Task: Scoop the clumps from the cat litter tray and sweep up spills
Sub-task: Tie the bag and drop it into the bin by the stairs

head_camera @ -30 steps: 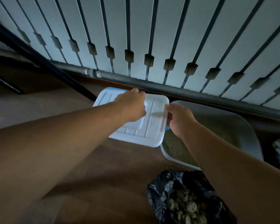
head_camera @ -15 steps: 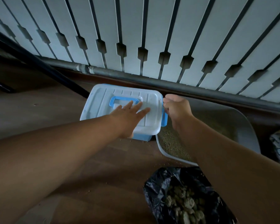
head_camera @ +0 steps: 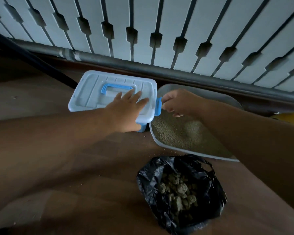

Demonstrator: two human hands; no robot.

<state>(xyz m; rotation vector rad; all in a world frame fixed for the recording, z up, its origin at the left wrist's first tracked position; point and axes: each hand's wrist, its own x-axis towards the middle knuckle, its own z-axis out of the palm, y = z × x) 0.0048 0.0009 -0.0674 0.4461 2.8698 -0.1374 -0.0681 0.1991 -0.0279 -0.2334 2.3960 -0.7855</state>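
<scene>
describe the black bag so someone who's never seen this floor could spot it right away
Start at the slatted railing along the far edge, then come toward the camera past the grey litter tray. The black bag sits open on the brown floor, the only dark crinkled thing, holding greenish clumps.

dim, cool light; slatted wall (head_camera: 143, 31) brightest, floor below it shadowed. wall slats bow at frame edges. forearms nearest camera soft.

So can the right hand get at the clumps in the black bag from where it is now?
Probably yes. The black bag lies open-mouthed on the floor, clumps uncovered, nothing above them; the right hand would first leave the box's blue side latch.
</scene>
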